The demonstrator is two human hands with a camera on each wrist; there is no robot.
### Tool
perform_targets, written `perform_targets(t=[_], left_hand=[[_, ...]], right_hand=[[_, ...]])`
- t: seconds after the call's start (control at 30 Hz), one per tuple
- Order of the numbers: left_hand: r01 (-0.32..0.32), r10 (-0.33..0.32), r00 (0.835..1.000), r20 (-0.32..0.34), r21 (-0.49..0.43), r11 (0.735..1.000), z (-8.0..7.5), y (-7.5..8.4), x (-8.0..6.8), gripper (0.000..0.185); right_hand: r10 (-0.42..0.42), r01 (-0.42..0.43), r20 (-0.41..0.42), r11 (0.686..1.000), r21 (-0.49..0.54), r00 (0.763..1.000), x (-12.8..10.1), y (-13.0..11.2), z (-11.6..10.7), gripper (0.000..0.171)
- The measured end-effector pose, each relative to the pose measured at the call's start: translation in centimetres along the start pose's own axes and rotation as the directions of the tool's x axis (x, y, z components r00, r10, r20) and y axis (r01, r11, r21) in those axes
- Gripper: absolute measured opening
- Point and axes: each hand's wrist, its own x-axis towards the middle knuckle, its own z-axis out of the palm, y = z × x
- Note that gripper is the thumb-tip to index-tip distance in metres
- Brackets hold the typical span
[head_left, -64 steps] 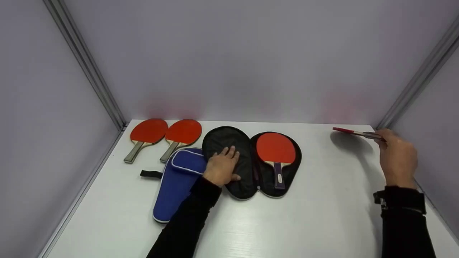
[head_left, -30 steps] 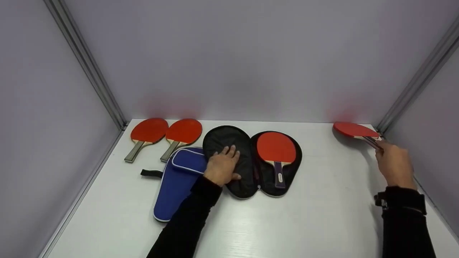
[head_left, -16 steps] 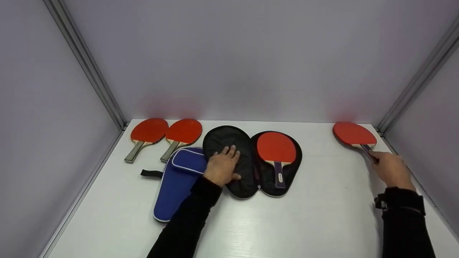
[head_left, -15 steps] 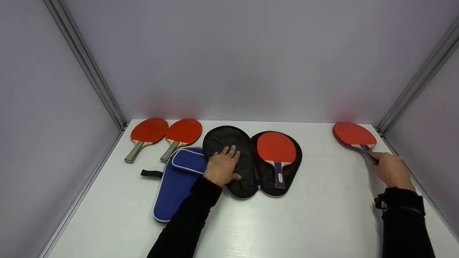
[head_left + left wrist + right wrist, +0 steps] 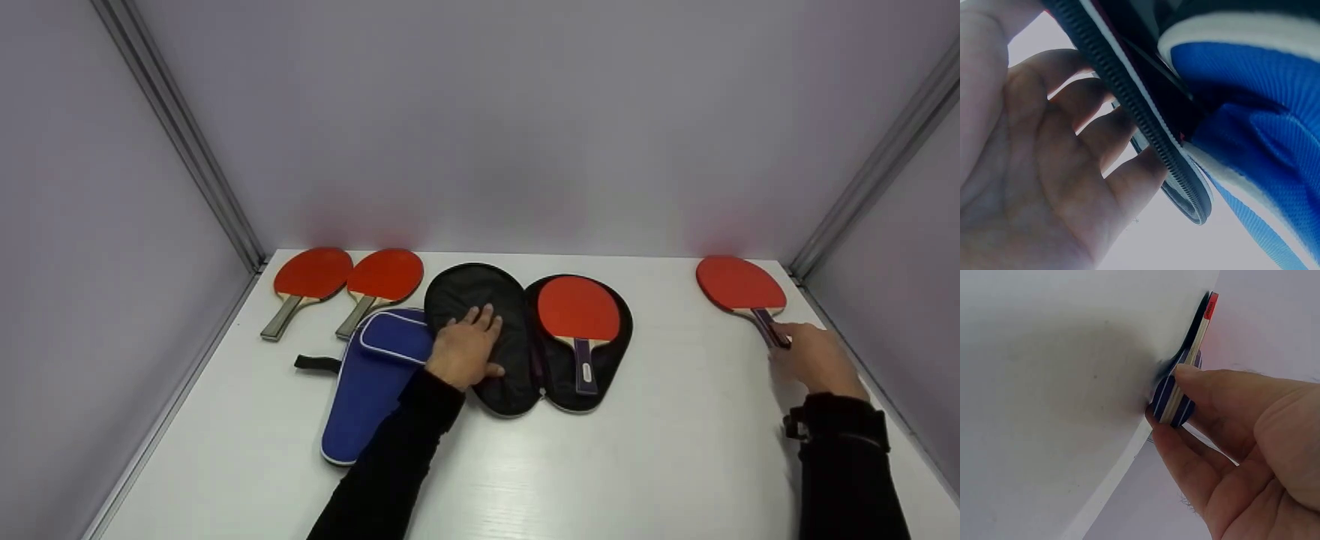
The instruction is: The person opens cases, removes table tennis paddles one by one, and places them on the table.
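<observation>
Four red-rubbered table tennis paddles are out on my white bench [image 5: 525,480], and I take the spread to be a sorting layout. Two with pale wooden handles [image 5: 311,276] [image 5: 384,277] lie side by side at the far left corner, clear of the work. A third, purple-handled [image 5: 579,311], lies face up in the right half of the opened black zip-up paddle case [image 5: 480,296] near the middle of the bench. My left hand [image 5: 463,349] lies flat with fingers spread on the case's left flap, I judge to keep it open; the left wrist view shows the zip edge [image 5: 1145,121] running across relaxed fingers. A blue padded paddle cover [image 5: 371,379] lies just beside the case on its left, its top tucked under the flap's edge. The fourth paddle [image 5: 739,283] lies flat at the far right corner, and my right hand [image 5: 814,360] pinches the butt of its purple striped handle [image 5: 1174,402] between thumb and fingertips, a light grip suited to setting it down or lifting it.
</observation>
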Motion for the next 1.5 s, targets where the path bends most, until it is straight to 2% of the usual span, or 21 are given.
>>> perform_targets(t=[0.23, 0.5, 0.57, 0.7, 0.77, 0.93, 1.1, 1.33, 1.5], left_hand=[[0.004, -0.004, 1.0, -0.003, 0.023, 1.0, 0.1, 0.0, 0.1, 0.104], [0.008, -0.008, 1.0, 0.001, 0.014, 1.0, 0.3, 0.0, 0.2, 0.104], [0.01, -0.01, 1.0, 0.003, -0.002, 1.0, 0.3, -0.1, 0.3, 0.104], [0.009, -0.009, 1.0, 0.008, -0.018, 1.0, 0.1, 0.0, 0.1, 0.103], [0.008, -0.008, 1.0, 0.011, -0.017, 1.0, -0.1, 0.0, 0.0, 0.102], [0.014, -0.014, 1.0, 0.014, -0.031, 0.999, -0.3, 0.1, -0.2, 0.103], [0.015, -0.014, 1.0, 0.01, -0.013, 1.0, -0.2, 0.1, -0.2, 0.103], [0.016, -0.016, 1.0, 0.004, -0.007, 1.0, 0.1, 0.0, 0.0, 0.103], [0.02, -0.019, 1.0, 0.011, -0.037, 0.999, 0.0, 0.1, 0.0, 0.104]], right_hand=[[-0.031, 0.031, -0.064, 1.0, -0.005, 0.997, 0.0, -1.5, -0.9, 0.067], [-0.104, 0.098, -0.173, 0.994, -0.043, 0.979, -0.2, -5.0, -1.7, 0.062], [-0.15, 0.143, -0.223, 0.989, -0.05, 0.963, -0.4, -5.9, -1.7, 0.06], [-0.271, 0.255, -0.334, 0.963, -0.091, 0.903, -0.8, -7.6, -1.4, 0.055], [-0.315, 0.297, -0.354, 0.949, -0.107, 0.881, -0.9, -8.4, -1.3, 0.055], [-0.358, 0.338, -0.346, 0.934, -0.118, 0.867, -1.3, -11.3, -1.1, 0.055], [-0.431, 0.391, -0.353, 0.902, -0.183, 0.83, -1.8, -13.9, -0.4, 0.055], [-0.509, 0.462, -0.295, 0.86, -0.217, 0.808, -2.4, -16.9, 0.9, 0.056], [-0.563, 0.506, -0.25, 0.823, -0.256, 0.788, -2.8, -18.5, 2.0, 0.055]])
